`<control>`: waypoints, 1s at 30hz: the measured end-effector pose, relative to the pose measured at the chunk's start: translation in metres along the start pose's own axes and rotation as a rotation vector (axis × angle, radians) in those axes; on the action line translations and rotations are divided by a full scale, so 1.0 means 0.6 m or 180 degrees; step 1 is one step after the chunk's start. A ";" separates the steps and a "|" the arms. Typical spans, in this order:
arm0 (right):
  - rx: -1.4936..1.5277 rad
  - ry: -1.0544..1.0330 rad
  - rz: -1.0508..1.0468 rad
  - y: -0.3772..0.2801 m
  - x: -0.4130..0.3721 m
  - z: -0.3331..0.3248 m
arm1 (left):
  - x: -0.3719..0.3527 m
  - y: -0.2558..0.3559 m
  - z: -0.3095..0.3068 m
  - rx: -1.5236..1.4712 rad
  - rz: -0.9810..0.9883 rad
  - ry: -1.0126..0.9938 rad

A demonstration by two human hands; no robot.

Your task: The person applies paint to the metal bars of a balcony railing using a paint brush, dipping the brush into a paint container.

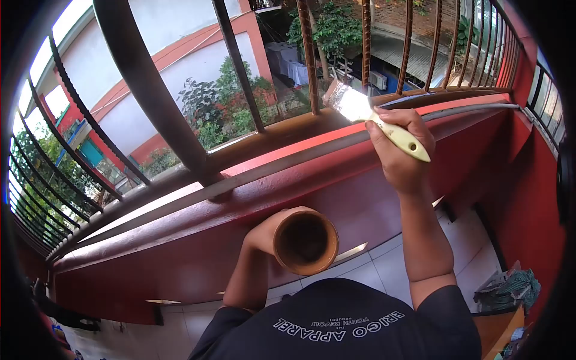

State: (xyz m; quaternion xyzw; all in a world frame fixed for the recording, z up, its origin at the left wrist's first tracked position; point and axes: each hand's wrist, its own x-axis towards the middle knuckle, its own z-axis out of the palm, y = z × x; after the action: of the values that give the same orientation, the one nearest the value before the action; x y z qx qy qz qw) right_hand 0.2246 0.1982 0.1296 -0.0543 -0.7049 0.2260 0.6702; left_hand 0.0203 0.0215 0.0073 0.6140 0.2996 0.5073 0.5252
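Note:
My right hand (403, 147) grips a paintbrush (401, 137) by its pale yellow handle, with the thumb and fingers closed near the ferrule. The metal ferrule shines brightly, and the brown bristles point up and left, overlapping the lower rail of the metal railing (288, 127). My left hand (268, 233) is wrapped round a brown cup-like container (306, 242), held over my chest. Its round mouth faces up toward me and its inside is dark. Most of the left fingers are hidden behind the container.
A red parapet wall (360, 189) runs below the railing, with a grey pipe (336, 143) along its top. White floor tiles (387, 270) lie below. At the lower right sits a green bundle (517, 289). Plants and a white and red building stand beyond the bars.

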 end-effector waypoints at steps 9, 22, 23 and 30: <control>-0.0163 -0.0085 0.0125 -0.046 0.005 0.009 | 0.020 0.028 0.002 0.0838 0.0448 -0.0430; 0.0062 -0.0156 0.0325 -0.058 0.003 0.022 | 0.018 0.022 0.002 0.0918 0.0775 -0.0447; 0.0253 -0.0013 0.0362 -0.059 0.003 0.015 | 0.016 0.024 0.002 0.0906 0.0797 -0.0438; 0.1812 0.0104 0.0998 -0.011 -0.020 -0.005 | 0.018 0.015 0.000 0.0897 0.0964 -0.0451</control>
State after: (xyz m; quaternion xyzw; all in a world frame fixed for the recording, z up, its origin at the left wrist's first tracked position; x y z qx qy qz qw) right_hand 0.2300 0.1886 0.1208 0.0238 -0.5855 0.5136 0.6267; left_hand 0.0221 0.0285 0.0194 0.7535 0.2342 0.4891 0.3716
